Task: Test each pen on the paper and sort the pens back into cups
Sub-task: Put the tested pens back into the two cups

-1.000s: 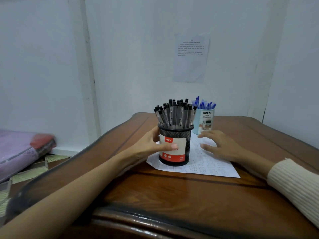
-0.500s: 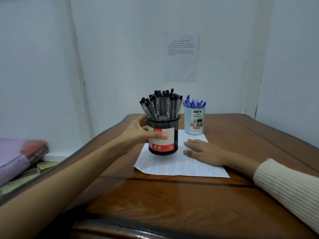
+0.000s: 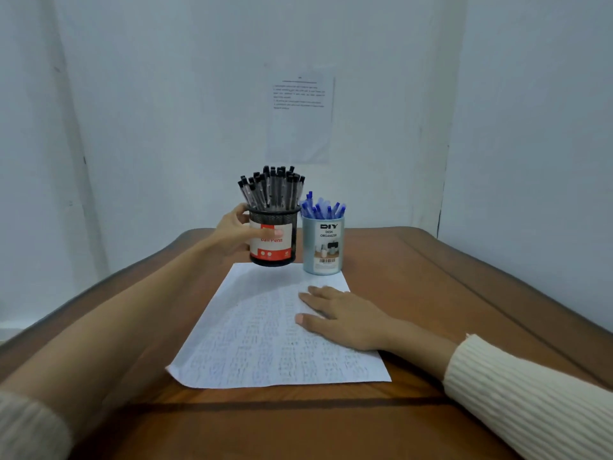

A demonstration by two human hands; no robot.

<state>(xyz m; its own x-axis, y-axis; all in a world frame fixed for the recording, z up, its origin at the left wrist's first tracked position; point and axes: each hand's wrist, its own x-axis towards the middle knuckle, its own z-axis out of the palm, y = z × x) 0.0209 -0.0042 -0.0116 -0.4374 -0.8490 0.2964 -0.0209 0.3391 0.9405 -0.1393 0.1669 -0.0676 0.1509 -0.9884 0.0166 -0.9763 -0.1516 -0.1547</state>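
In the head view, a black mesh cup [image 3: 272, 252] is gripped by the left hand [image 3: 234, 235] at the far edge of the paper [image 3: 265, 343]. The thumb is laid across the cup's label and the fingers are curled round its far side. Whether the cup's base rests on the table [image 3: 431, 277] or is held just clear of it cannot be told. The cup is packed with black pens [image 3: 272, 189], which are stood nearly upright and fanned a little, with their top ends directly above the gripping fingers. A pale blue cup [image 3: 323, 250] filled with blue pens [image 3: 321, 207] is set just beside the mesh cup on its right, at the paper's far corner. The right hand [image 3: 341, 315] is laid palm down on the written sheet, with its fingers straight, slightly spread and holding nothing. The pens lie beyond this hand and above it, the blue ones nearer to it than the black. Since the left hand is occupied with the cup, the free right hand is judged the likelier to draw a pen, and a pull upward along the pen's long axis would be called for. A printed notice [image 3: 300, 117] is fixed to the wall behind.
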